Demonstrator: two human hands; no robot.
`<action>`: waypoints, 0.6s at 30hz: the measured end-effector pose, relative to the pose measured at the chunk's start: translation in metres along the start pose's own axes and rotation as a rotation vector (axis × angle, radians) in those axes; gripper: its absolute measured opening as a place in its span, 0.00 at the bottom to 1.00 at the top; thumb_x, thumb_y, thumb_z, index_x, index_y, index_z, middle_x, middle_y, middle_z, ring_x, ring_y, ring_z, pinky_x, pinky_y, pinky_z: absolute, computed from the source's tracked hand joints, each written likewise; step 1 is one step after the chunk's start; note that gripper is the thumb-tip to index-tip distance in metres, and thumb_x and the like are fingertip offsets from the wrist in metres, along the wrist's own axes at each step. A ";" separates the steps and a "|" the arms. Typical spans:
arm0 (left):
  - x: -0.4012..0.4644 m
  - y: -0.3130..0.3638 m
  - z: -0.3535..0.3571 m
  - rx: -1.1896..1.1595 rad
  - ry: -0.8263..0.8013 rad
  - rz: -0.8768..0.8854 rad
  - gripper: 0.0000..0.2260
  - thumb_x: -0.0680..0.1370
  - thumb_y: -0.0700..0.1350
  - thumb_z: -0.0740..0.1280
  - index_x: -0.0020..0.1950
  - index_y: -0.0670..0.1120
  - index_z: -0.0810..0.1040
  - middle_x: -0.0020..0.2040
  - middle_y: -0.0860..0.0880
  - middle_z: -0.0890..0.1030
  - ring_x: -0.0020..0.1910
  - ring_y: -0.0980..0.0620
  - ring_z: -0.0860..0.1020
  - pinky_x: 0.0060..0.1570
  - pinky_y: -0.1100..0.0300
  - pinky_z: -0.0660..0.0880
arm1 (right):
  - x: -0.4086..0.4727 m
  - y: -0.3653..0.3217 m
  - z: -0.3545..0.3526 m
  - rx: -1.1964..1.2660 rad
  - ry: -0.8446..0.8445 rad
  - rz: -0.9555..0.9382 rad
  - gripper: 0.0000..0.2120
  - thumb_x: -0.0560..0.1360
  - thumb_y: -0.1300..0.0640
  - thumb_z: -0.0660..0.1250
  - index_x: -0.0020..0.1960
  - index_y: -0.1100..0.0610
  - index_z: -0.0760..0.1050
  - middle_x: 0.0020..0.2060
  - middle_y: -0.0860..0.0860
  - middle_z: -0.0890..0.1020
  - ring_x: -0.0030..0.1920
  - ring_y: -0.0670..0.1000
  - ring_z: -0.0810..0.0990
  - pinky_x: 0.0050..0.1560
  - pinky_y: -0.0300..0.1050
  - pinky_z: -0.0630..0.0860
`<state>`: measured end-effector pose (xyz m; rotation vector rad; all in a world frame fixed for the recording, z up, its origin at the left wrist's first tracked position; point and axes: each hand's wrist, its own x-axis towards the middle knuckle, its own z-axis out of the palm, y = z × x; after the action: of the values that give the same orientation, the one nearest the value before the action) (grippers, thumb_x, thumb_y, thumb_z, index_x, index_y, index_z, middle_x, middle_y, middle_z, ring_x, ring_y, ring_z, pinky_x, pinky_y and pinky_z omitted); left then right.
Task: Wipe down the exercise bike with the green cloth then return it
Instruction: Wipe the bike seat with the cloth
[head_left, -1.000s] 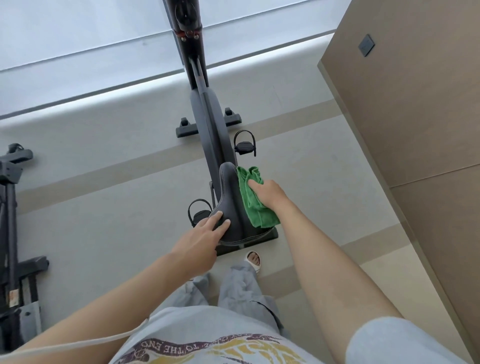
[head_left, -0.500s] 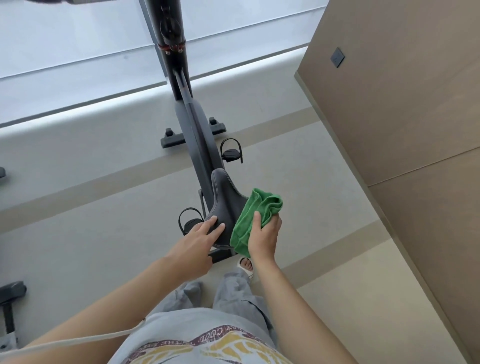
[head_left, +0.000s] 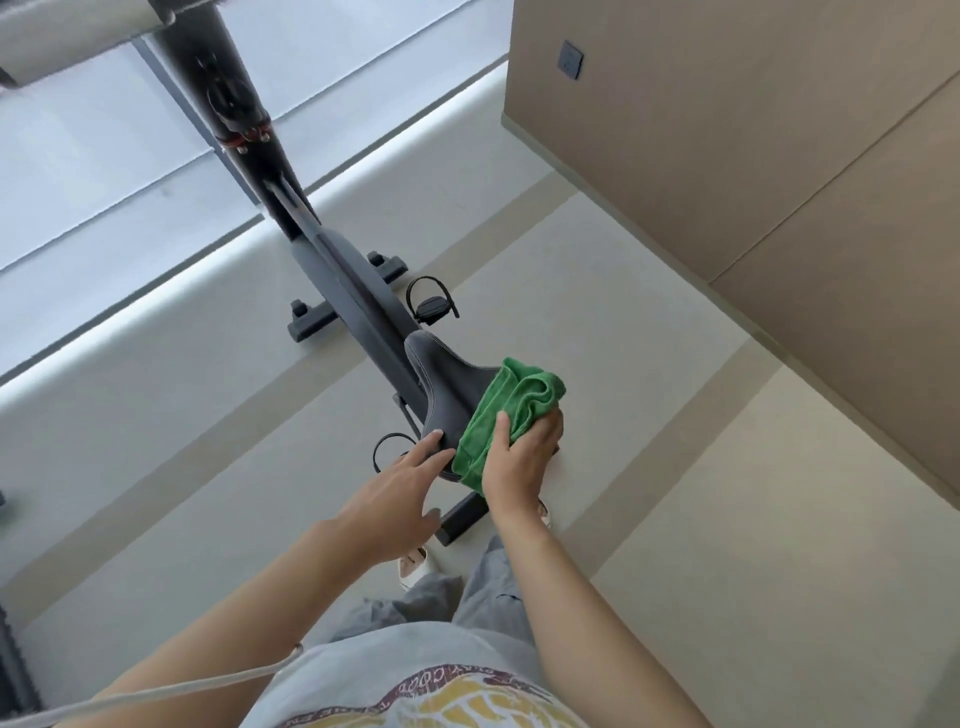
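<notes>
Arms reach forward and down from the bottom of the view toward the back of the exercise bike (head_left: 332, 260). The right hand (head_left: 519, 462) is bent at the wrist and holds the green cloth (head_left: 506, 410). Its thumb lies on top of the cloth and the other fingers curl around the far side, so the cloth is gripped in a bunch. The cloth sits on the right rear side of the dark seat (head_left: 447, 379), pressed against it, and a flap hangs down past the seat's back edge, just in front of the palm.

The left hand (head_left: 395, 493) comes in from the left, with the arm stretched out long. Its fingers are straight and a little spread, holding nothing. The tips touch the left rear edge of the seat, just beside the hanging flap.

Two pedals show, one pedal (head_left: 428, 304) on the right near the front of the seat and one low on the left, partly hidden by the left hand. The bike stands on a pale floor (head_left: 649, 467) with tan stripes. A brown wall panel (head_left: 753, 156) rises on the right, with a small dark switch (head_left: 570, 60) on it. A white cord (head_left: 182, 686) crosses the person's grey shirt at the bottom.
</notes>
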<state>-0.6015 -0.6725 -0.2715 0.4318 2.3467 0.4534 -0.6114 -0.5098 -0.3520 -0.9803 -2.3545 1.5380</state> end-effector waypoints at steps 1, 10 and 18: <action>-0.001 -0.002 -0.001 0.005 -0.003 0.006 0.35 0.81 0.46 0.66 0.85 0.54 0.55 0.86 0.57 0.46 0.80 0.49 0.64 0.72 0.55 0.70 | -0.005 -0.001 0.003 0.011 0.012 0.000 0.34 0.83 0.56 0.67 0.83 0.65 0.55 0.79 0.62 0.62 0.78 0.56 0.60 0.77 0.29 0.51; -0.008 -0.022 -0.008 0.075 0.007 0.067 0.30 0.81 0.43 0.65 0.82 0.54 0.61 0.84 0.57 0.55 0.78 0.50 0.67 0.69 0.56 0.72 | -0.053 -0.002 0.027 0.042 0.130 -0.028 0.38 0.85 0.51 0.62 0.85 0.62 0.45 0.84 0.59 0.51 0.84 0.56 0.53 0.83 0.53 0.58; -0.001 -0.039 -0.017 0.011 0.020 0.016 0.30 0.79 0.41 0.65 0.81 0.54 0.63 0.82 0.56 0.61 0.76 0.50 0.69 0.68 0.55 0.72 | -0.046 0.010 0.026 -0.432 0.026 -0.338 0.31 0.84 0.50 0.57 0.85 0.56 0.56 0.85 0.55 0.53 0.85 0.62 0.47 0.83 0.64 0.53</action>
<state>-0.6196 -0.7106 -0.2763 0.4534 2.3681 0.4541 -0.5837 -0.5544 -0.3629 -0.6140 -2.7182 0.9123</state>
